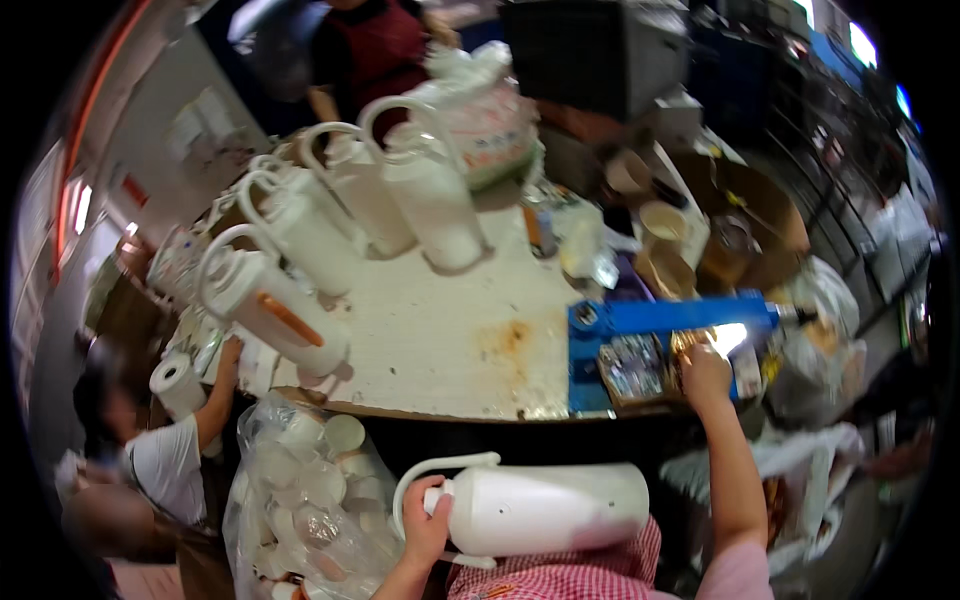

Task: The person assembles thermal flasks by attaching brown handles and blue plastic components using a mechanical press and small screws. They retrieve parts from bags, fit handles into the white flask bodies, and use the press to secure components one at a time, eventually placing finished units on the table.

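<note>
A white thermos jug (550, 508) lies on its side across my lap, its neck pointing left. My left hand (427, 527) is closed around the neck. A curved white handle (440, 465) loops about that end, and two small dark holes show in the jug's wall. Out to the right, my right hand (705, 373) reaches into a small box of shiny pieces (690, 343), fingers bent together; whatever they pinch is hidden. Beside it sits a second small box of metal parts (632, 366). Both boxes rest by a blue metal fixture (660, 318) at the table's right edge.
Several white thermos jugs (432, 205) stand on the white table (430, 340). A clear bag of white cups or lids (310, 480) is at lower left. Cardboard tubs (665, 270) and a big white sack (485, 120) are farther back. Co-workers (165, 460) are at left and behind the table.
</note>
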`<state>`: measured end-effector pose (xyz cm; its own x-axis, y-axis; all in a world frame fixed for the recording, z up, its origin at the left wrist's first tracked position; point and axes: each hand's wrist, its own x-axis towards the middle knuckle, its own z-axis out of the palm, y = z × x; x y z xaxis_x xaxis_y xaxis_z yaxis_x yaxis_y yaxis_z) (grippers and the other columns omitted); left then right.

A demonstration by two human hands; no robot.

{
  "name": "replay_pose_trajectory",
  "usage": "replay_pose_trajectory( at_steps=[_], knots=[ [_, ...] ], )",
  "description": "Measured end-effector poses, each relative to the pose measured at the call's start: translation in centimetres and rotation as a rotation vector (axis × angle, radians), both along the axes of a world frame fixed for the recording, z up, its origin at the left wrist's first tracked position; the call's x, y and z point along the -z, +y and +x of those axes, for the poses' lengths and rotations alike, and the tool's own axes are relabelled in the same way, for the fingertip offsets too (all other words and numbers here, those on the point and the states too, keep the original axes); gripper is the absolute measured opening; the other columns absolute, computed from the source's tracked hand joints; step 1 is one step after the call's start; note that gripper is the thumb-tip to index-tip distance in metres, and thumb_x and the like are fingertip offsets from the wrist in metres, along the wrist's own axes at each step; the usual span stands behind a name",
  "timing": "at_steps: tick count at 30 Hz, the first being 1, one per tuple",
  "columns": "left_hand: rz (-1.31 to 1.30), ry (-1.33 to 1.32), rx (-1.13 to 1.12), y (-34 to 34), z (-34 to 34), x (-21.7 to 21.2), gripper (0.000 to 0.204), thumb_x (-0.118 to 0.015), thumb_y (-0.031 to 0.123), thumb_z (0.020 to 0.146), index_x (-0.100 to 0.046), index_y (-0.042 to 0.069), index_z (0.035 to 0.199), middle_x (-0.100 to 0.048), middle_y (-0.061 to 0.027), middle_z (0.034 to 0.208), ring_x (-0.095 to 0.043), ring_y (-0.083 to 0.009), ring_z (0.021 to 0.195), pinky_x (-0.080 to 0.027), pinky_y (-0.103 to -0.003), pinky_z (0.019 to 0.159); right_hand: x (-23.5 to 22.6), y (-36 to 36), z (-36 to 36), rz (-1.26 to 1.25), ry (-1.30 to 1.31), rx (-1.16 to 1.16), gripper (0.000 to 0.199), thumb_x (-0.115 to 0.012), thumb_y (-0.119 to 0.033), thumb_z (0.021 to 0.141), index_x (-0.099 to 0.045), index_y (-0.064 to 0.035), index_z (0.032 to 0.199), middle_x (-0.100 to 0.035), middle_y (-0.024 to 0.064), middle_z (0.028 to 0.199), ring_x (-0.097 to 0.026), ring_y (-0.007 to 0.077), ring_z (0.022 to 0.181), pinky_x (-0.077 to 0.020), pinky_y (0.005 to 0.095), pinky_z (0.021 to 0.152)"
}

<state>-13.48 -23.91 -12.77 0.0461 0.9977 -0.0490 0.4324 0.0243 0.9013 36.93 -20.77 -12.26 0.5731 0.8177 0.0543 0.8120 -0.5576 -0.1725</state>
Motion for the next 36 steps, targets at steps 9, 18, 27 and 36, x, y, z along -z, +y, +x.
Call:
replay_pose_trajectory(
  at_steps=[9,18,27,36],
  knots=[
    [0.269,0.206,-0.059,0.9,2.2,-2.7,0.034,-0.072,0.018,0.083,-0.066,0.005,0.114,-0.065,-0.0165,0.112,-0.059,-0.0374,0.109,-0.045,-0.046,0.099,0.0,3.8,2.1,0.284,0.027,-0.146,0.021,-0.067,-0.022,0.085,-0.07,-0.0089,0.101,-0.072,0.0183,0.094,-0.069,0.0382,0.09,-0.053,0.0478,0.078],
    [0.108,0.135,-0.054,0.1,2.8,-6.1,0.036,-0.072,0.021,0.088,-0.064,0.007,0.12,-0.063,-0.0122,0.116,-0.055,-0.0325,0.115,-0.043,-0.042,0.102,-0.4,2.6,1.3,0.433,0.25,-0.257,0.015,-0.06,-0.001,0.086,-0.064,0.0006,0.1,-0.066,0.0122,0.091,-0.065,0.0266,0.083,-0.0505,0.0395,0.077],
    [0.168,-0.073,0.001,2.9,3.1,-3.1,0.034,-0.075,0.009,0.077,-0.067,0.007,0.11,-0.065,-0.0117,0.11,-0.06,-0.0291,0.106,-0.045,-0.04,0.098,-0.9,-4.7,4.7,0.453,0.373,-0.184,0.026,-0.062,-0.012,0.099,-0.068,0.0027,0.12,-0.07,0.0086,0.104,-0.065,0.0167,0.097,-0.052,0.0324,0.086],
    [-0.034,-0.104,0.122,3.7,2.7,-4.0,0.04,-0.062,0.012,0.087,-0.059,0.003,0.125,-0.056,-0.0133,0.127,-0.053,-0.0279,0.118,-0.04,-0.038,0.105,-12.1,9.3,-8.5,0.853,0.847,-0.429,0.012,-0.072,-0.001,0.09,-0.072,0.0026,0.101,-0.074,0.0067,0.094,-0.069,0.0109,0.086,-0.0543,0.0234,0.081]
  ],
)
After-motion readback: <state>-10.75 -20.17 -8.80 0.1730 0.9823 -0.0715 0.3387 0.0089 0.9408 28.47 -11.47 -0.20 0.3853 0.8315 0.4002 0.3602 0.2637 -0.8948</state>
